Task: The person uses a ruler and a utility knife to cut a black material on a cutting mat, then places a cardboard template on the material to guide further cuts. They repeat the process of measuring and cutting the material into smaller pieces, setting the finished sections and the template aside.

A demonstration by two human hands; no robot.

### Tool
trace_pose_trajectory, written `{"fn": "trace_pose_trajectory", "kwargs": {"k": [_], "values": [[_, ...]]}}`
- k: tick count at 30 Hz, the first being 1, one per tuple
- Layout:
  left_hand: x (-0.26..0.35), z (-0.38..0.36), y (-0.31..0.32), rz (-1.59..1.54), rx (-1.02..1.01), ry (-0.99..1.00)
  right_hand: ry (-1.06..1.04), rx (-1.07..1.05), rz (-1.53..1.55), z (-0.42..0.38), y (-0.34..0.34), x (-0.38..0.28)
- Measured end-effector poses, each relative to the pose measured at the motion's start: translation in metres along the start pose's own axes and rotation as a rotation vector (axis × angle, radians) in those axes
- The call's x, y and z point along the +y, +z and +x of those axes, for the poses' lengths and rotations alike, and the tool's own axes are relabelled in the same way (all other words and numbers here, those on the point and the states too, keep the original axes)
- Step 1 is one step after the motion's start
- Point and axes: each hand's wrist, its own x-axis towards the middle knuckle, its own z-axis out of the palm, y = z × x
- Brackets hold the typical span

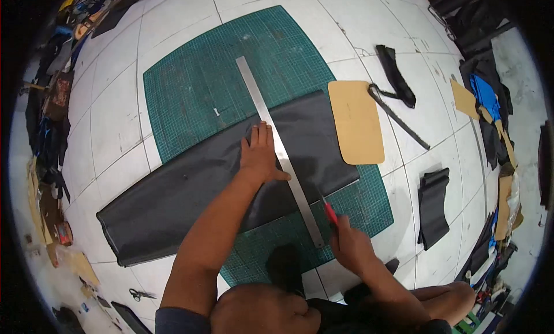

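Note:
A long steel ruler point(281, 152) lies slantwise across folded black fabric point(190, 184), its far end reaching onto the green cutting mat point(231, 74) and its near end over the mat's front part. My left hand point(262, 152) presses flat on the fabric and the ruler's left edge, fingers stretched out and thumb across the steel. In my right hand point(350, 247) is a red-handled utility knife point(330, 213). Its tip points at the fabric's near edge, just right of the ruler. The fingers wrap around the handle.
A tan cardboard template point(356, 123) overlaps the mat's right side. Black fabric scraps point(395, 77) and a folded black piece point(433, 207) lie on the white tiles. Scissors point(141, 294) rest at lower left. Piles of materials line both sides, with blue cloth point(485, 94) at right.

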Motion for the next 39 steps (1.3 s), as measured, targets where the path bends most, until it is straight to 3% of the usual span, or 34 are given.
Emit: {"fn": "trace_pose_trajectory", "kwargs": {"k": [3, 5, 7, 10, 19, 22, 28, 33, 36, 39], "values": [[0.000, 0.005, -0.003, 0.016, -0.001, 0.001, -0.129, 0.188, 0.098, 0.069, -0.013, -0.029], [-0.001, 0.005, 0.000, 0.011, 0.004, -0.003, -0.349, 0.391, 0.135, 0.129, 0.006, -0.038], [-0.003, 0.006, 0.008, 0.014, 0.048, 0.000, -0.152, 0.315, 0.080, 0.175, 0.003, -0.073], [-0.003, 0.009, 0.015, 0.036, 0.104, 0.011, -0.276, 0.450, 0.091, 0.201, 0.006, -0.098], [-0.006, 0.005, 0.012, 0.049, 0.098, 0.042, -0.358, 0.635, -0.047, 0.220, 0.017, -0.098], [-0.004, 0.007, 0.010, 0.072, 0.045, 0.022, -0.232, 0.361, 0.127, 0.210, -0.005, -0.108], [-0.001, 0.005, -0.004, 0.050, 0.023, 0.007, -0.167, 0.132, -0.024, 0.187, -0.020, -0.097], [0.002, 0.003, 0.009, 0.050, 0.072, -0.014, -0.113, 0.026, -0.007, 0.111, 0.013, -0.047], [0.002, 0.001, 0.001, 0.036, 0.023, -0.010, -0.176, 0.127, 0.047, 0.066, 0.041, -0.011], [0.005, -0.003, -0.002, 0.048, 0.018, -0.018, -0.099, 0.012, 0.029, 0.027, 0.047, 0.006]]}}
